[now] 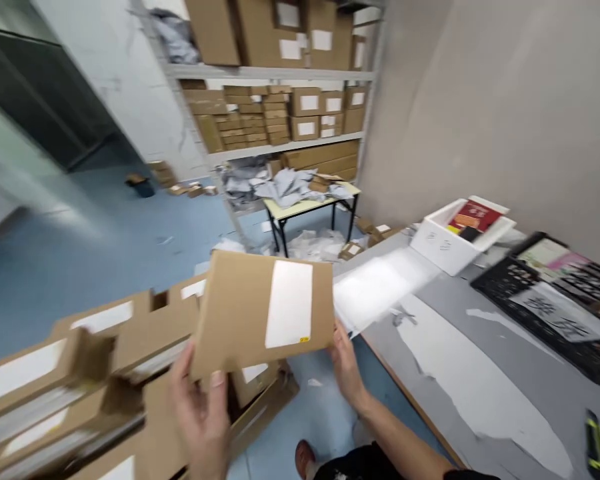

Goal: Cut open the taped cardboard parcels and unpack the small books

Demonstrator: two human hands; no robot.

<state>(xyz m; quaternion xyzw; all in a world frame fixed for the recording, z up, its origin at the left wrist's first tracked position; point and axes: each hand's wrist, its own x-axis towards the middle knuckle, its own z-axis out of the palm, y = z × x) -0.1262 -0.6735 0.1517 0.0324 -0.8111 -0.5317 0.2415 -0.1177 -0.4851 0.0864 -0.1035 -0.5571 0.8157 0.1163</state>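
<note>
Cardboard parcel [260, 308] between left hand [200, 407] and right hand [347, 363], label up.

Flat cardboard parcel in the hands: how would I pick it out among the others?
Left of the grey table sits a pile of cardboard boxes. Above it, the left hand and right hand hold one flat cardboard parcel. It alone is lifted and tilted, its white label with a yellow spot.
</note>
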